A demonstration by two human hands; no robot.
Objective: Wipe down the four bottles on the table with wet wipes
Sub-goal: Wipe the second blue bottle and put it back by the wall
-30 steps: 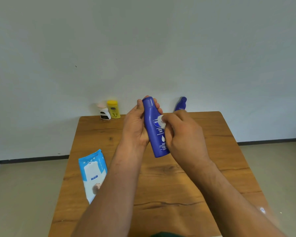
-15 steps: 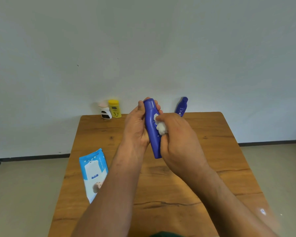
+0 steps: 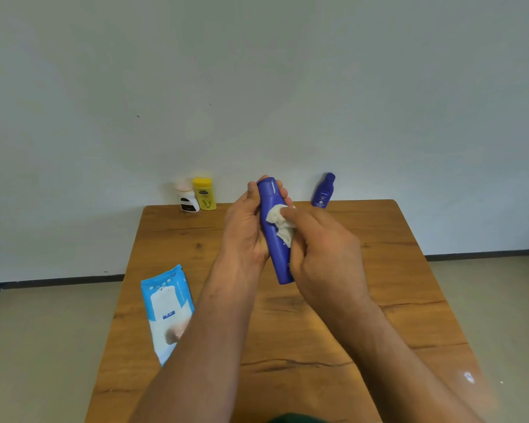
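The left hand (image 3: 246, 227) grips the tall blue bottle (image 3: 277, 239) while the right hand (image 3: 324, 254) pinches a wet wipe (image 3: 280, 222) against it. Three bottles stand at the bench's (image 3: 394, 270) far edge; whether any is already wiped cannot be told.

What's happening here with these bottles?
A person is wiping bottles. The left hand grips a tall blue bottle above the table while the right hand rubs a crumpled wet wipe on it. A white bottle, a yellow bottle and a small blue bottle stand at the far edge; a wipes pack lies nearby.
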